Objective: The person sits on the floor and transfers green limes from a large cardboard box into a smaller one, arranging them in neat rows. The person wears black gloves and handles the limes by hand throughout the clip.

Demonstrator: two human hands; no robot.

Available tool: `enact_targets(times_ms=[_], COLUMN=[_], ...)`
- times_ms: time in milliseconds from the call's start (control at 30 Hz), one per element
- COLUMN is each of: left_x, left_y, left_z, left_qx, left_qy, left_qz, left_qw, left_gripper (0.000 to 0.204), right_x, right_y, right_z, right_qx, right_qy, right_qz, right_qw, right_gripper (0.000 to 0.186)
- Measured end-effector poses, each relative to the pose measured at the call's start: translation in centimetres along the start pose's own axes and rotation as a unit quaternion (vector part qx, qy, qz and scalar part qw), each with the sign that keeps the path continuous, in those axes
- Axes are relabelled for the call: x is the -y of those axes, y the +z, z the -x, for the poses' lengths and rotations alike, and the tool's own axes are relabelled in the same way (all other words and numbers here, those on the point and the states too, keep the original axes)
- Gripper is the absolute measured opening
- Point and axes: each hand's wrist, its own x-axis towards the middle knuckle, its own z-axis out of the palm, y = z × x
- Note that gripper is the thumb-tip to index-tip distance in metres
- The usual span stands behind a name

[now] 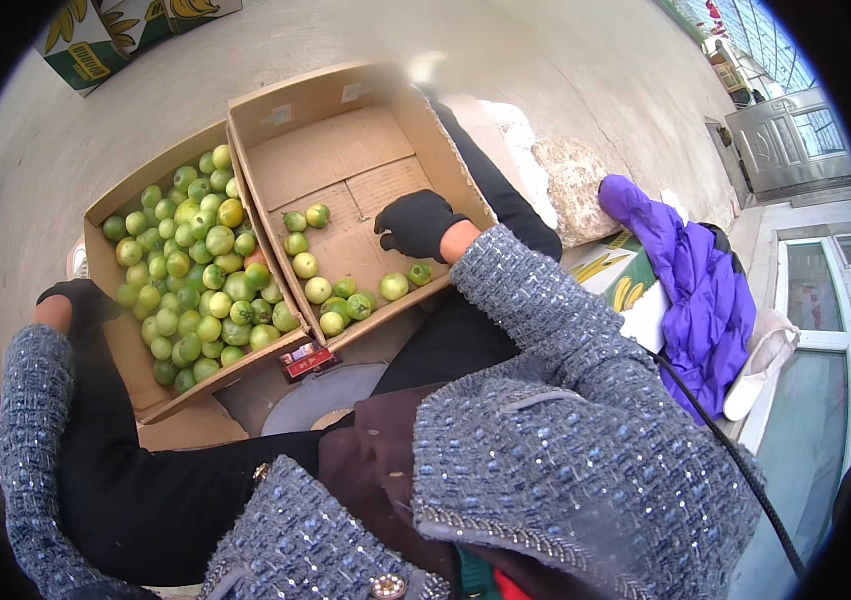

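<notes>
Toward ten o'clock, green tomatoes (218,240) crowd the left box (123,198), while the right box (320,160), at eleven, holds few, seemingly far from finished; whether the curled right hand (419,223) or left hand (83,299), at nine, grips anything is unclear.

Green banana-printed cartons (85,62) at ten o'clock. Grey metal door (780,145) at two. Purple garment (695,300) at three, pale rough stone (570,180) near it. Small red packet (307,362) at eight.
</notes>
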Motion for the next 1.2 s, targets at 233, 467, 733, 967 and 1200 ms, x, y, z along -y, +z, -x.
enact_targets(times_ms=[233, 467, 733, 967, 1200], left_x=[-0.4, -0.5, 0.7, -0.4, -1.0], left_y=[-0.7, -1.0, -0.2, -0.5, -0.7], left_z=[1.5, 0.1, -0.3, -0.1, 0.3], left_qx=[-0.01, 0.014, 0.022, 0.004, -0.018], left_qy=[-0.001, -0.008, -0.022, -0.031, -0.045], left_qz=[-0.025, -0.016, -0.023, -0.039, -0.027], left_qw=[1.0, 1.0, 0.999, 0.999, 0.998], left_gripper=[0.049, 0.05, 0.052, 0.054, 0.055], right_x=[2.8, 1.8, 14.3, 24.0, 21.9], right_y=[3.4, 0.2, -6.9, -0.2, 0.1], right_z=[1.0, 0.9, -2.9, -12.2, -12.2], right_qx=[0.063, 0.034, -0.298, -0.361, -0.316], right_qy=[-0.096, -0.083, -0.227, -0.3, -0.291], right_qz=[0.096, 0.014, -0.197, -0.039, -0.018], right_qw=[0.989, 0.996, 0.906, 0.882, 0.903], right_gripper=[0.029, 0.039, 0.039, 0.003, 0.007])
